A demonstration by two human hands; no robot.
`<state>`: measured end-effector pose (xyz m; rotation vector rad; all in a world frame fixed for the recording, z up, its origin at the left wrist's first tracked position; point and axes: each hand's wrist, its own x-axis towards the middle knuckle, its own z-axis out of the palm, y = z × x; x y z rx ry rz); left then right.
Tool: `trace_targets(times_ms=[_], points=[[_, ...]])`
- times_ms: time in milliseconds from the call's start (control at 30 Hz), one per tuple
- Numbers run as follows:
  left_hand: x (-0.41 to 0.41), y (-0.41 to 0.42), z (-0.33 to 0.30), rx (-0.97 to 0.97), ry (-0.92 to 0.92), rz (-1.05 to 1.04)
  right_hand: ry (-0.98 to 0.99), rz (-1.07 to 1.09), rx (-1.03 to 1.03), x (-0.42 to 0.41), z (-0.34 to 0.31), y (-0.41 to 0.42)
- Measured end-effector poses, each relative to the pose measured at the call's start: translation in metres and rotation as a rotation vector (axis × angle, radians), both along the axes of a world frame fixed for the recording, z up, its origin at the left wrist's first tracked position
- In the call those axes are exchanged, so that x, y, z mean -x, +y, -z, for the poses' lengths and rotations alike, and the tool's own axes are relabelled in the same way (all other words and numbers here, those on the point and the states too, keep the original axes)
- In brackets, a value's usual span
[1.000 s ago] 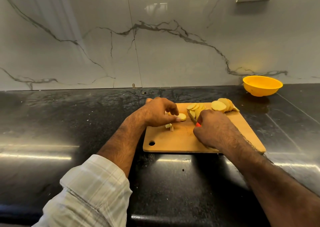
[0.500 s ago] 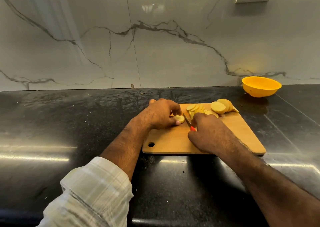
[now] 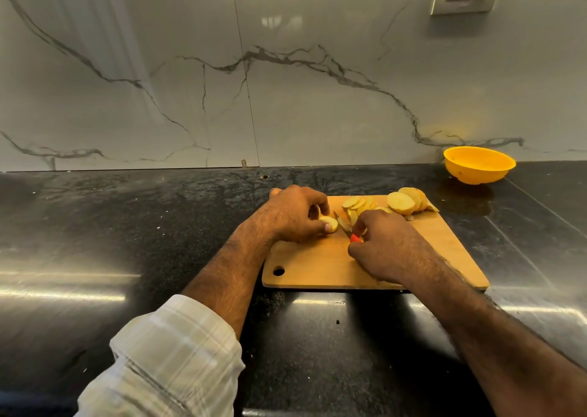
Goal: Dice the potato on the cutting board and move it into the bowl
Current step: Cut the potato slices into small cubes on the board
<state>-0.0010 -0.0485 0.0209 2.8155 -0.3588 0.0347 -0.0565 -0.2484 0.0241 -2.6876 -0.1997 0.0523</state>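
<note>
Head view: on the board (image 3: 317,270), the left hand (image 3: 293,215) pinches a potato slice (image 3: 329,223) with curled fingers. The right hand (image 3: 382,246) grips a knife (image 3: 344,226) beside it. More slices (image 3: 401,203) lie behind; the bowl (image 3: 479,165) sits far right on the surface (image 3: 127,226).

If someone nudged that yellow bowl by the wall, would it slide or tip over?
The yellow bowl looks like thin plastic and appears empty, so it is probably light. On the glossy black counter it would likely slide easily. Its rounded underside narrows toward the base, so a push at the rim might rock it.
</note>
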Motion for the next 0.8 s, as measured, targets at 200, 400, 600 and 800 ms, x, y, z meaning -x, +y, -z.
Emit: trace_targets(times_ms=[200,400,600,800], points=[[-0.002,-0.003,0.002,-0.024,-0.026,-0.032,-0.001,-0.021,-0.036,-0.001,0.001,0.001],[-0.002,0.0,0.002,0.018,-0.004,-0.023,-0.054,-0.065,0.068,0.001,0.005,0.006],[0.002,-0.007,-0.001,0.018,-0.007,-0.026,-0.058,-0.044,0.094,0.001,0.005,0.013],[0.001,-0.008,-0.004,-0.009,0.007,-0.021,-0.047,-0.018,0.079,0.001,0.005,0.016]])
